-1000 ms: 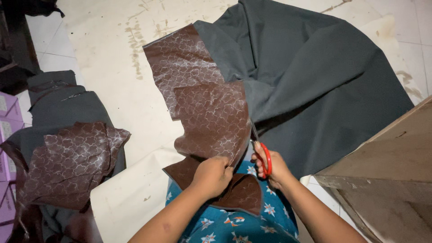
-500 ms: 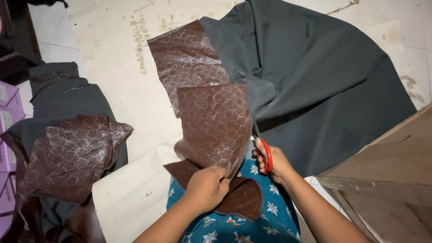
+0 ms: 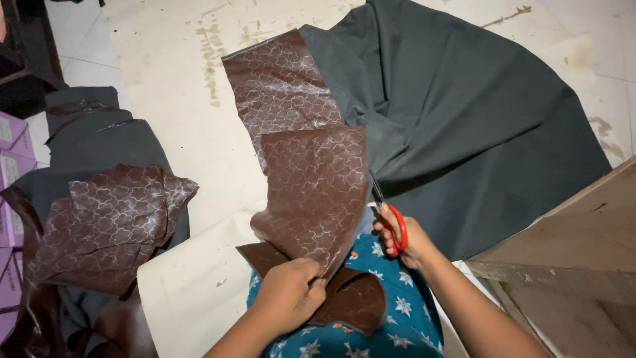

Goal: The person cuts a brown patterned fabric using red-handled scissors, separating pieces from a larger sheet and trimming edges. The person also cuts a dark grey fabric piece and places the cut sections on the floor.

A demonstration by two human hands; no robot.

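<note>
Brown sheet (image 3: pixel 311 192) between left hand (image 3: pixel 288 295), scissors (image 3: pixel 387 215).

Head view, steeply down, near hands (image 3: pixel 344 272)

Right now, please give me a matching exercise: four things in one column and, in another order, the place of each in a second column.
1. scissors
2. brown patterned sheet
3. dark grey cloth
4. purple boxes

a. spread on the floor, upper right
b. in the right hand
c. at the far left edge
d. gripped by the left hand

Pairs: 1-b, 2-d, 3-a, 4-c
</note>
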